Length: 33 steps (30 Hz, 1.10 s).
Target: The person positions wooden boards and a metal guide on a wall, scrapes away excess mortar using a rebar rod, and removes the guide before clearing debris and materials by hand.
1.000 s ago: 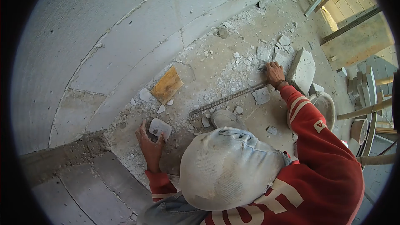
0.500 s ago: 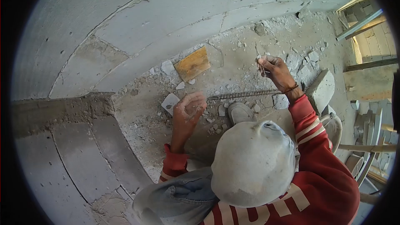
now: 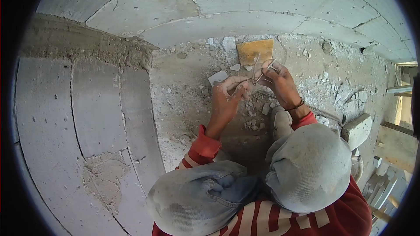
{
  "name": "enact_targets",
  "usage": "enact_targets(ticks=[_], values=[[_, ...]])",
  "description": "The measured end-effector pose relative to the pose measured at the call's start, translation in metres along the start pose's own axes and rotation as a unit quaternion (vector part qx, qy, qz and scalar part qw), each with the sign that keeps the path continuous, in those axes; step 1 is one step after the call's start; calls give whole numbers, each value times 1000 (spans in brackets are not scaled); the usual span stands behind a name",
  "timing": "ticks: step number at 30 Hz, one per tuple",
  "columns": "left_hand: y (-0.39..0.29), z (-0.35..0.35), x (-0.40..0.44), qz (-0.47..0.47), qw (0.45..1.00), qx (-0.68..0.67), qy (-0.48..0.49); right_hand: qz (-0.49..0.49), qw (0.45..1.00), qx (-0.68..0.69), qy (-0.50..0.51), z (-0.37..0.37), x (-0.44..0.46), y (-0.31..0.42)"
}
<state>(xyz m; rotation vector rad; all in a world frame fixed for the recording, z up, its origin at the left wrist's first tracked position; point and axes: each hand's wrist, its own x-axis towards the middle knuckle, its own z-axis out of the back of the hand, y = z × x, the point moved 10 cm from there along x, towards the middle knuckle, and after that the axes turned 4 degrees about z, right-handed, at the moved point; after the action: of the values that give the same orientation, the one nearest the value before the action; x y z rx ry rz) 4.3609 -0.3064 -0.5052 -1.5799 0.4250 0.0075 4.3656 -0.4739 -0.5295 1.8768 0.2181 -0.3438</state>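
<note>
My right hand (image 3: 282, 87) is closed around several thin, light, nail-like pieces (image 3: 271, 66) that stick out between its fingers. Close beside it, my left hand (image 3: 226, 98) is closed, its fingertips pinched on a thin nail-like piece (image 3: 257, 63) that points upward. The fingertips of both hands nearly meet, and I cannot make out exactly which piece each one grips. Just beyond them on the ground lies a yellowish wooden board (image 3: 253, 51). A pale broken chunk (image 3: 218, 78) rests by my left fingers.
A pale block wall (image 3: 245, 22) runs along the far side, with a low block ledge (image 3: 98, 113) on the left. Rubble (image 3: 253, 124) covers the floor. A ribbed steel bar (image 3: 323, 113) and a large stone slab (image 3: 356, 130) lie to the right. My knees frame the near side.
My right hand has come across to my left, bringing the thin pieces with it. My left hand has gone from open to pinching. The view has shifted, showing more of the left ledge.
</note>
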Motion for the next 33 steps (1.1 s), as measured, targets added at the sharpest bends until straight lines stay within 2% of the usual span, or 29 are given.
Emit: enact_targets(ticks=[2, 5, 10, 13, 15, 18, 20, 24, 26, 28, 30, 31, 33], values=[[2, -4, -1, 14, 1000, -7, 1, -16, 998, 49, 27, -4, -4, -9], [4, -9, -2, 42, 998, -50, 4, -7, 995, 95, -2, 0, -5, -9], [16, -7, -1, 92, 990, -101, 15, -44, 996, 64, 33, -7, -13, -7], [19, -5, -2, 84, 991, -104, 10, -48, 998, 24, 36, -9, -14, -9], [3, 1, -3, 29, 999, -8, -34, -47, 998, 15, 32, -10, -14, -11], [6, 3, -3, 18, 1000, 15, -19, -41, 998, 43, -5, -2, -12, -14], [2, 4, -3, 22, 999, 18, -22, -77, 989, 123, -1, -1, -12, -27], [5, 4, -1, 12, 999, 6, -29, -129, 983, 134, 10, -3, -18, -43], [8, 1, 0, 14, 1000, 9, -20, -166, 982, 88, -11, 0, -21, -48], [11, -5, -1, 16, 1000, 11, -11, -163, 983, 85, 8, 0, -19, -50], [1, -10, -4, -45, 998, -35, -5, -159, 984, 82, 24, -2, -17, -52], [-1, -9, -3, -44, 998, -35, -4, -165, 979, 115, 27, -4, -17, -53], [-9, -1, -3, -60, 996, 55, -25, -171, 974, 149, 29, -7, -18, -51]])
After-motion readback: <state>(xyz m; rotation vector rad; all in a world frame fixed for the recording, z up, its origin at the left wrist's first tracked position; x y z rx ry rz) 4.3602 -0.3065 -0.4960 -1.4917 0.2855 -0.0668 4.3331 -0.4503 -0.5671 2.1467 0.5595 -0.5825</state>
